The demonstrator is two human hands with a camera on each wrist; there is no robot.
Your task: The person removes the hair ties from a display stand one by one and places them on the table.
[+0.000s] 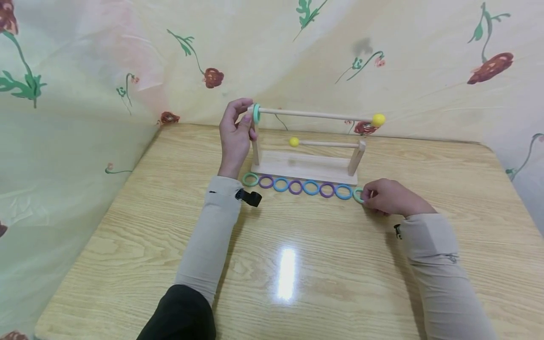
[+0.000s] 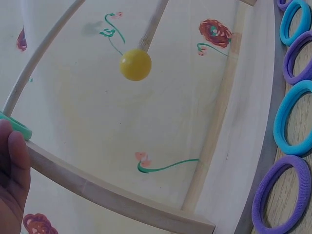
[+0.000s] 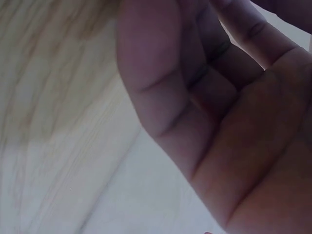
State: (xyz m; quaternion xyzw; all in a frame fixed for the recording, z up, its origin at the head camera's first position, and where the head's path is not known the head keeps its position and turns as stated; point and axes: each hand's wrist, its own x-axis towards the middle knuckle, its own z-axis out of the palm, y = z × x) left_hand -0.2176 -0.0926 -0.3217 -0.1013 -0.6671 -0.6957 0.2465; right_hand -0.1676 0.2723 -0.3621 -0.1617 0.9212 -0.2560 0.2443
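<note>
A wooden stand (image 1: 303, 166) has two rods, each tipped with a yellow ball. My left hand (image 1: 236, 134) grips the top of its left post, its fingers curled there. Beside those fingers, a green hair tie (image 1: 257, 114) sits at the left end of the upper rod (image 1: 314, 114); it also shows in the left wrist view. At the right end of a row of hair ties, my right hand (image 1: 393, 197) pinches another green hair tie (image 1: 358, 195) on the table. The right wrist view shows curled fingers (image 3: 161, 92), but the pinched tie is hidden there.
Along the stand's front edge lie several hair ties: a green one (image 1: 250, 179) at the left, then purple ones (image 1: 266, 182) and blue ones (image 1: 311, 187). The lower rod (image 1: 327, 144) juts leftward from the right post. A flowered sheet (image 1: 272, 56) hangs behind the wooden table (image 1: 170, 212).
</note>
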